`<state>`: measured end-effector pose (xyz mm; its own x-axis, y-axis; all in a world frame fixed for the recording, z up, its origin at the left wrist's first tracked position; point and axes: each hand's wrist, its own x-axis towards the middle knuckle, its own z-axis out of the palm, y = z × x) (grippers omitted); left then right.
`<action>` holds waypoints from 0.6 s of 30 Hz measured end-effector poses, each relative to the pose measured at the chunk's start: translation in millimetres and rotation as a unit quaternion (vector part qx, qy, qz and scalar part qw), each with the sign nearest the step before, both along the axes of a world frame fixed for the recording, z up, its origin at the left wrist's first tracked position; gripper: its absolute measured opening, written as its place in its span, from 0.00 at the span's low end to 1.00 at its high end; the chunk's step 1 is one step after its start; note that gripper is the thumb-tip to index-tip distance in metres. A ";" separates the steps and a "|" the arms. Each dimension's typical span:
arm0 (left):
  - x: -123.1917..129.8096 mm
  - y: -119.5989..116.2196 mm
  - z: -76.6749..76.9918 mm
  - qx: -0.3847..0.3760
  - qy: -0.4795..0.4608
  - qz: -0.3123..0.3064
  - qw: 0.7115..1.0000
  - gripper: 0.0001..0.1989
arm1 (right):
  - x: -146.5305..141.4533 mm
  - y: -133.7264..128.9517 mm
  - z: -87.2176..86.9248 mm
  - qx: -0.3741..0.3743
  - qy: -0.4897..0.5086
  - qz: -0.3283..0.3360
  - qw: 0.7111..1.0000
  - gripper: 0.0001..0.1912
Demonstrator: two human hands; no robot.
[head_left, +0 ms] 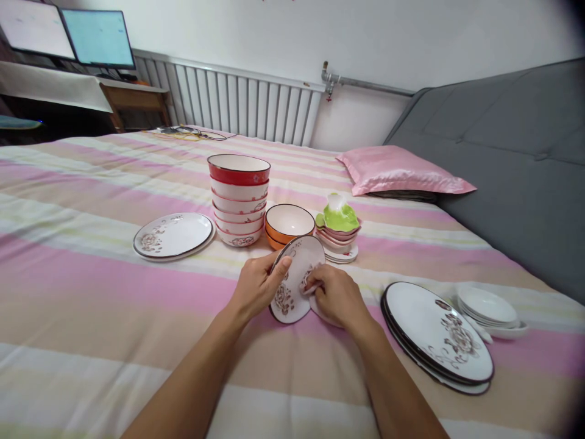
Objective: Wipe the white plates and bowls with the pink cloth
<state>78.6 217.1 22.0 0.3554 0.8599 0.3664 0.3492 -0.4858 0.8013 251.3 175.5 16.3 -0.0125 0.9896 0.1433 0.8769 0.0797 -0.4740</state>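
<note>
My left hand (262, 281) grips the left edge of a tilted white plate (295, 274) with brown flowers and a dark rim, thumb on its face. My right hand (336, 292) is closed on a pale cloth (323, 310) and presses it to the right part of the plate's face. Behind the plate stand orange bowls (289, 221), with a tall stack of red and white bowls (240, 204) to their left. Green and pink leaf-shaped dishes (338, 218) sit on small plates to the right.
Flat plates (173, 235) lie at left. Dark-rimmed oval plates (425, 317) and small white dishes (488, 305) are at right. Farther off are a pink pillow (402, 169), grey headboard (493, 140), cables (192, 132), a radiator (247, 103) and monitors (98, 38).
</note>
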 end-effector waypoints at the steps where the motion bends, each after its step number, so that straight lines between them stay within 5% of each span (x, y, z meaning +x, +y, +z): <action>1: 0.2 0.1 -0.2 -0.002 -0.001 0.001 1.000 0.22 | -0.5 -0.8 0.5 -0.016 -0.006 0.007 1.000 0.18; 13: 0.8 0.7 1.1 -0.015 -0.008 0.014 1.000 0.21 | -3.8 -8.5 4.1 -0.093 0.048 0.193 0.976 0.19; 18: 0.6 1.6 -0.9 -0.015 -0.007 0.023 1.000 0.22 | -19.3 -8.7 2.1 -0.057 0.140 0.262 0.953 0.18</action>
<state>79.3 218.7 21.2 0.3105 0.8857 0.3452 0.3598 -0.4456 0.8197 232.0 166.8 18.4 -0.4869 0.8671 0.1049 0.5684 0.4057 -0.7158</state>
